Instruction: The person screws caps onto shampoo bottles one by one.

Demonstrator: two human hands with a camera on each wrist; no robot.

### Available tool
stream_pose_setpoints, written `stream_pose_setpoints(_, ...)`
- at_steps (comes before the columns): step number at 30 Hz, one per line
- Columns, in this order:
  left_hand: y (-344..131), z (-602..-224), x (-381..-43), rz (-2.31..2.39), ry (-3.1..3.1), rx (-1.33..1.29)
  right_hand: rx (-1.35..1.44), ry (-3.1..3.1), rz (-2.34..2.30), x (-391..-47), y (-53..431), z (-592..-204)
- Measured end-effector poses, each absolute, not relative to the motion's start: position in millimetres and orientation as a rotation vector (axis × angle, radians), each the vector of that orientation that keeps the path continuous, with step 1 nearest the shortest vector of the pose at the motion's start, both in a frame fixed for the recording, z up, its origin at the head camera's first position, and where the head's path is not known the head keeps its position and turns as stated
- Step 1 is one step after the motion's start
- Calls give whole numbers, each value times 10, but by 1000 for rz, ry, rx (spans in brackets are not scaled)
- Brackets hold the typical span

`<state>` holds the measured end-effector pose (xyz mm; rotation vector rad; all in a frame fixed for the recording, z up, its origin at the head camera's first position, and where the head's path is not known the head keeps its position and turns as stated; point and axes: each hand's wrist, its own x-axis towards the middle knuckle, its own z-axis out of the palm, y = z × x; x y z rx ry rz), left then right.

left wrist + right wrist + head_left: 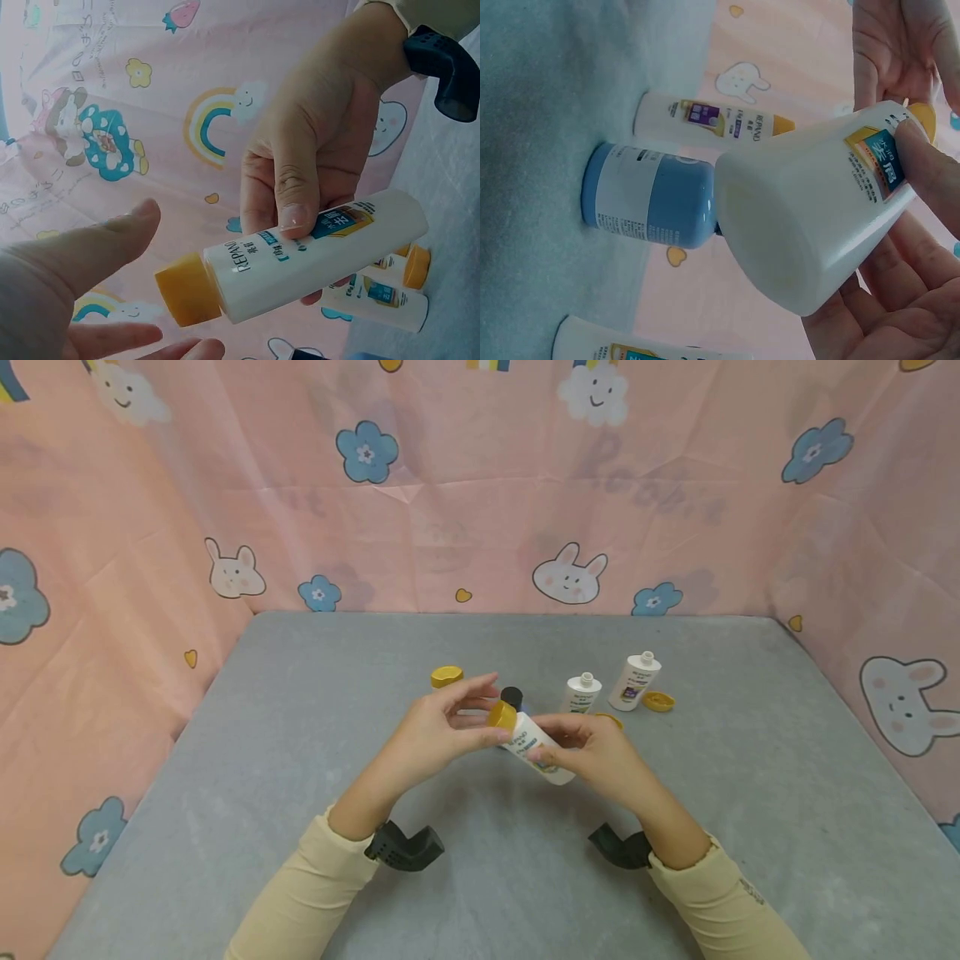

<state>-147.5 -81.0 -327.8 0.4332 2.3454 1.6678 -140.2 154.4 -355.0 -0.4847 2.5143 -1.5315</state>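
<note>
My right hand [600, 752] grips a small white bottle [532, 742] with a yellow cap [189, 289], thumb on the label side and fingers behind. The bottle tilts above the table, its cap end toward my left hand [438, 731]. In the left wrist view, the left thumb and fingers are spread around the cap end without closing on it. Behind the held bottle stands a blue bottle [641, 199] with a black cap [512, 697]. Beside that is another white bottle [705, 124] with a purple label and a yellow cap [447, 676], mostly hidden by my left hand in the head view.
To the right stand two white bottles without caps, a nearer one [581, 694] and a farther one [635, 682]. One loose yellow cap [658, 701] lies beside the farther bottle; another yellow cap [610, 720] shows partly behind my right hand. A printed pink cloth [450, 527] surrounds the grey table [300, 693].
</note>
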Motion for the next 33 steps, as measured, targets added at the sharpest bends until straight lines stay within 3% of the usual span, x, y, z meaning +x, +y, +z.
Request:
stream_pose_setpoints(15,-766,-3304,-1460,1669,2426,401,-461,2495,-1525,-1409,1541,-3566)
stream_pose_setpoints(33,-830,-3301,-1487,1783,2238,645,-450,2474,-1521,-1421,1552,-3563)
